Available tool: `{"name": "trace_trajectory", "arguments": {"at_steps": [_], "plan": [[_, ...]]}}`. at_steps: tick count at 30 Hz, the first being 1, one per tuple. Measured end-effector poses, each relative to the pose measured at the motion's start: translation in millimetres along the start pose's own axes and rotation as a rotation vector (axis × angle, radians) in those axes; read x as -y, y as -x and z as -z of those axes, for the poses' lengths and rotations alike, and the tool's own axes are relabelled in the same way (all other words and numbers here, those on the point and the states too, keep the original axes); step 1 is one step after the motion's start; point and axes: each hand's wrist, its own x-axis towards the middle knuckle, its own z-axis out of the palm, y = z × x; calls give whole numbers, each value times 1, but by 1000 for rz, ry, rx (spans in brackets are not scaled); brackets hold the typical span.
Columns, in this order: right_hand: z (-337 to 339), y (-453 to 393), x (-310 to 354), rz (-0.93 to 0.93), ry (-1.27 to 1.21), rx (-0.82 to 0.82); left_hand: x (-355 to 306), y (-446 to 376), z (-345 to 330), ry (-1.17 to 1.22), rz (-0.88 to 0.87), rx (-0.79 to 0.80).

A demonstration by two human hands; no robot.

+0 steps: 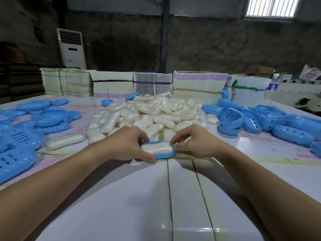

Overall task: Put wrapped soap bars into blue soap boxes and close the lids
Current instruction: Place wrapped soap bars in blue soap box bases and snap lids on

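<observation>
Left hand [129,145] and right hand [192,142] pinching opposite ends of blue soap box tray [165,155], wrapped soap bar [156,148] lying inside, lid off, between them mid-table [173,197]. Soap pile [147,113] toward far edge.

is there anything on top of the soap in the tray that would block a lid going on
Nothing visible does. The wrapped soap bar lies uncovered in the blue tray; the left hand and right hand hold only the tray's ends.
</observation>
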Motion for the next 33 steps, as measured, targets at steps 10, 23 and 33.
{"name": "trace_trajectory", "arguments": {"at_steps": [10,23,33], "plan": [[0,-8,-7,74,100,-19,-9,-6,-9,-28,-40,-42],[41,-12,-56,-466,1034,-389,2,0,-30,195,-155,-152],[48,6,-94,-352,750,-548,-1,-1,-31,142,-184,-161]]}}
